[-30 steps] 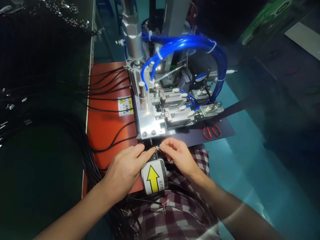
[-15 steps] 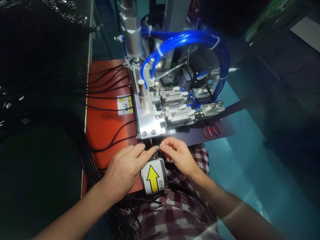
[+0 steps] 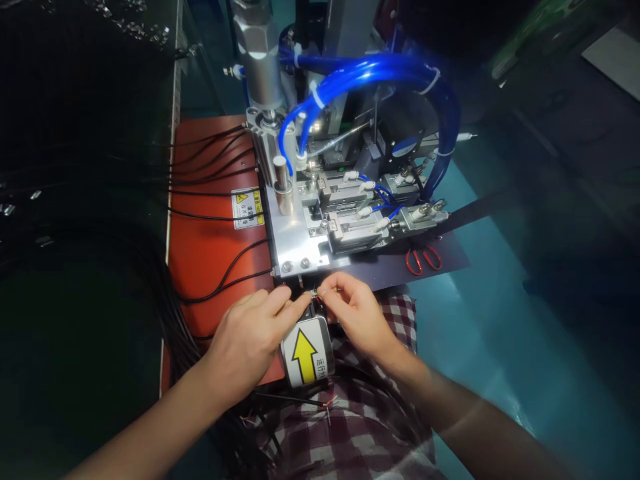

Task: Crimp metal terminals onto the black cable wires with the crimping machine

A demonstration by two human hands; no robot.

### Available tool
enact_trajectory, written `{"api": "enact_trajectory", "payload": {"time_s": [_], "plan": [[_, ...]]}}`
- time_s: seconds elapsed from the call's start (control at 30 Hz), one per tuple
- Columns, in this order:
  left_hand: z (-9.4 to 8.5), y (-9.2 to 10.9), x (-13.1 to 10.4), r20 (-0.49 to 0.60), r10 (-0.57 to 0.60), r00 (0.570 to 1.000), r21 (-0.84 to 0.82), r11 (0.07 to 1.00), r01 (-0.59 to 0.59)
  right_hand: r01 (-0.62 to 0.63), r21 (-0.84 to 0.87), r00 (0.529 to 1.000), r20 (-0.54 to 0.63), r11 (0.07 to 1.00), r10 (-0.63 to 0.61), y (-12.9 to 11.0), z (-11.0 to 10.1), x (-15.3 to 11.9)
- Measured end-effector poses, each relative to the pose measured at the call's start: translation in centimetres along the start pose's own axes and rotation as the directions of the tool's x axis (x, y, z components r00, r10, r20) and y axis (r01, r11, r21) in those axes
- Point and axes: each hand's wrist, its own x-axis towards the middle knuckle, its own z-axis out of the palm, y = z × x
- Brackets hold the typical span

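Pretty dim overall; light pools on the middle, so the metal fixture [image 3: 300,233] and blue hoses [image 3: 380,73] glare a bit; the left side [image 3: 75,267] sinks into near-black; a hazy lens flare smears the teal floor [image 3: 500,320] lower right; edges bend and go soft.

Bare forearms; checked maroon-and-white garment [image 3: 370,427] below.

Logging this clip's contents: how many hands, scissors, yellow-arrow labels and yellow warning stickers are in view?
Hands: 2, the left hand and the right hand, both pinching the small wire ends
Red-handled scissors: 1
Yellow-arrow label: 1
Yellow warning sticker: 1
Total: 5
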Motion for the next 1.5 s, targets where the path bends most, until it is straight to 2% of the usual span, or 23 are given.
{"api": "enact_trajectory", "payload": {"time_s": [0.17,0.2,0.33,0.37,0.43,0.5,0.53,0.6,0.67,0.7,0.73,0.8,0.87,0.93,1.07,1.17,1.2,1.3,1.37,1.43,1.5], "plan": [[-0.1,0.1,0.0,-0.001,0.004,1.0,-0.016,1.0,-0.004,0.113,-0.238,0.988,-0.079,0.965,-0.135,-0.8,0.1,-0.2],[-0.1,0.1,0.0,0.002,0.004,1.0,-0.016,1.0,-0.004,0.112,-0.239,0.988,-0.08,0.965,-0.135,-0.8,0.0,-0.1],[-0.2,0.0,0.0,0.008,0.003,1.0,-0.036,0.999,-0.003,-0.027,-0.052,0.999,0.022,0.998,0.028,-0.4,0.0,0.1],[-0.2,0.0,0.0,0.008,0.002,1.0,-0.045,0.999,-0.002,-0.029,-0.05,0.999,0.028,0.998,0.03,-0.4,0.0,0.0],[-0.2,-0.1,0.0,0.006,-0.006,1.0,-0.063,0.998,0.007,0.063,-0.169,0.997,-0.029,0.984,-0.069,-0.5,0.1,-0.1],[-0.1,-0.1,0.0,0.009,-0.017,1.0,-0.081,0.997,0.017,0.169,-0.319,0.974,-0.092,0.932,-0.209,-0.7,0.1,-0.2],[0.0,-0.1,0.0,0.008,-0.019,1.0,-0.086,0.996,0.019,0.182,-0.333,0.968,-0.103,0.925,-0.228,-0.8,0.0,-0.2],[0.0,-0.1,0.0,0.003,-0.013,1.0,-0.084,0.996,0.014,0.102,-0.205,0.992,-0.05,0.973,-0.115,-0.8,-0.1,0.0],[0.0,0.0,0.1,-0.003,-0.001,1.0,-0.066,0.998,0.001,-0.06,-0.015,0.995,0.074,0.998,0.061,-0.6,-0.2,0.3],[0.0,0.1,0.1,-0.006,0.003,1.0,-0.054,0.999,-0.003,-0.113,0.037,0.987,0.119,0.993,0.108,-0.6,-0.2,0.4],[-0.1,0.1,0.1,-0.008,0.005,1.0,-0.04,0.999,-0.005,-0.115,0.037,0.986,0.123,0.993,0.11,-0.6,-0.3,0.4],[-0.2,0.2,0.2,-0.02,0.007,1.0,-0.015,1.0,-0.007,0.015,-0.102,1.0,0.027,0.995,-0.012,-0.7,-0.2,0.3],[-0.2,0.3,0.2,-0.035,0.007,0.999,0.0,1.0,-0.007,0.164,-0.316,0.979,-0.062,0.934,-0.193,-0.7,-0.1,0.0],[-0.2,0.3,0.2,-0.047,0.007,0.999,-0.001,1.0,-0.007,0.204,-0.403,0.965,-0.073,0.892,-0.254,-0.7,0.0,-0.2],[0.0,0.1,0.1,-0.046,0.005,0.999,-0.037,0.999,-0.007,0.099,-0.24,0.994,-0.013,0.966,-0.105,-0.3,-0.1,0.0],[0.1,0.1,0.1,-0.031,-0.003,1.0,-0.057,0.998,0.001,0.083,-0.208,0.995,-0.034,0.975,-0.092,-0.3,-0.3,0.3],[0.1,0.1,0.1,-0.027,-0.004,1.0,-0.057,0.998,0.003,0.049,-0.153,0.999,-0.016,0.987,-0.052,-0.3,-0.4,0.5],[0.1,0.1,0.2,-0.019,-0.011,1.0,-0.064,0.998,0.01,-0.166,0.128,0.98,0.129,0.978,0.15,-0.2,-0.4,1.0],[0.0,0.1,0.2,-0.025,-0.021,0.999,-0.082,0.996,0.019,-0.256,0.238,0.958,0.192,0.937,0.213,-0.1,-0.3,1.2],[0.0,0.1,0.2,-0.033,-0.027,0.999,-0.099,0.995,0.024,-0.23,0.247,0.968,0.162,0.941,0.194,0.1,-0.2,1.2],[-0.1,0.1,0.3,-0.033,-0.03,0.999,-0.115,0.993,0.026,-0.147,0.202,0.987,0.099,0.968,0.129,0.3,-0.1,1.1]]}}
